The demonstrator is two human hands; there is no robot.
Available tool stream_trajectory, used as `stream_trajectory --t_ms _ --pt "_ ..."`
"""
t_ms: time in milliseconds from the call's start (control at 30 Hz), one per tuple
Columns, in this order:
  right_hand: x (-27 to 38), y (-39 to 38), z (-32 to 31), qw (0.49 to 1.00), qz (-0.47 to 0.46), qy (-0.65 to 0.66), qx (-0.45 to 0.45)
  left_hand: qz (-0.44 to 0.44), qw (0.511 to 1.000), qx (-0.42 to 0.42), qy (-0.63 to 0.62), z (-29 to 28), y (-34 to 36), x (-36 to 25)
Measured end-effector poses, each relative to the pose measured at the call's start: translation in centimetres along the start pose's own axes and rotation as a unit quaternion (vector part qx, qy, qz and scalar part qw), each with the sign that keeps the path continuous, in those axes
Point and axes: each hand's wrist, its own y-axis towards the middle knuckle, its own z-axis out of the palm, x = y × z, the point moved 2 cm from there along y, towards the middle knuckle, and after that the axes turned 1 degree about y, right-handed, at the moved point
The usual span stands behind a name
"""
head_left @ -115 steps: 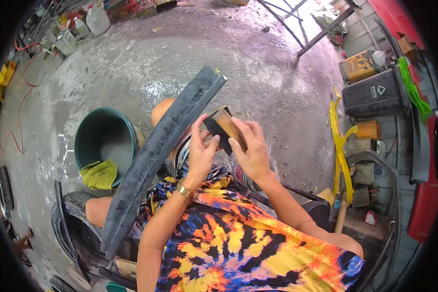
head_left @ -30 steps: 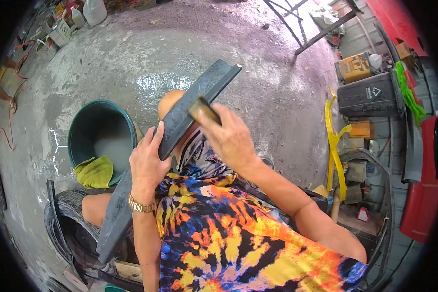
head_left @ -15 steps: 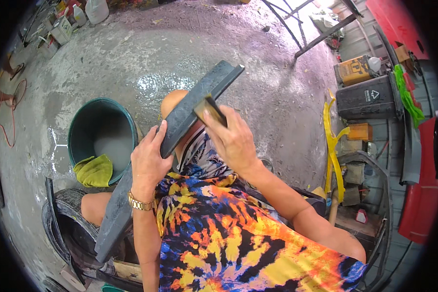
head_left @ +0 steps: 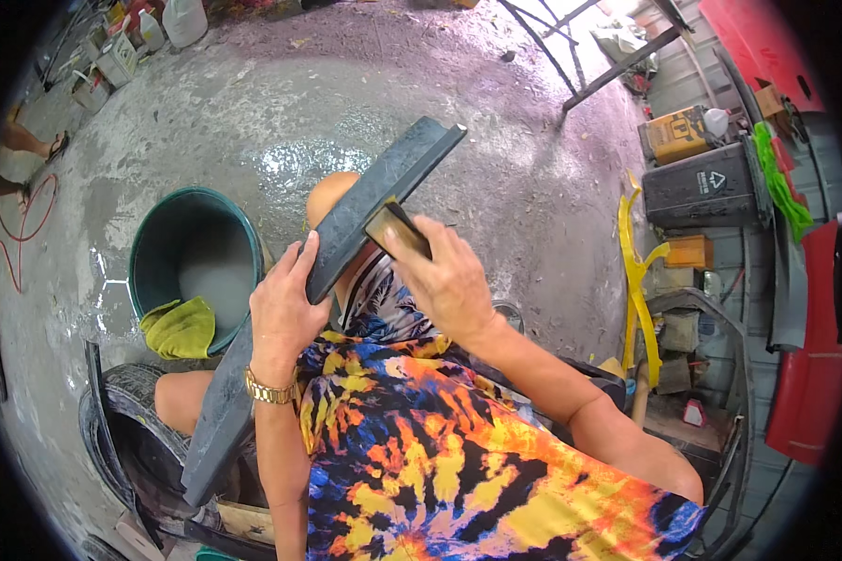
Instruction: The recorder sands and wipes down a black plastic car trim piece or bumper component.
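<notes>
Dark strip [head_left: 354,222], held by my left hand [head_left: 288,304]
My right hand [head_left: 454,288] grips a block [head_left: 395,219]; tilted, it might slip off the strip's edge.

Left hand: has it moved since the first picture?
Yes: the left hand has moved leftward, closer to the bucket, and is now on the dark strip.

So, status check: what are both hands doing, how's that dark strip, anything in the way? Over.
Left fingers gripping strip; right fingers holding block at strip's edge. Strip slanted, far end rightward. No obstruction seen; bucket to left, cloth over rim.
</notes>
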Motion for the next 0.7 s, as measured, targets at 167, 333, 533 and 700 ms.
stream_trajectory --t_ms 167,333,533,700 --pt "-0.3 1.3 0.0 0.996 0.022 -0.083 -0.026 0.002 1.000 -0.002 0.004 0.1 -0.3 0.0" --pt "-0.7 1.4 0.1 0.999 0.025 -0.044 -0.009 0.024 1.000 -0.016 0.011 -0.1 -0.4 -0.4" --pt "1.3 -0.1 0.5 0.999 0.003 -0.027 0.042 0.034 0.999 -0.021 0.023 0.3 -0.5 -0.4" --pt "1.6 -0.5 1.4 0.999 0.027 -0.046 -0.006 0.028 0.999 -0.021 0.039 0.7 -0.6 -0.4"
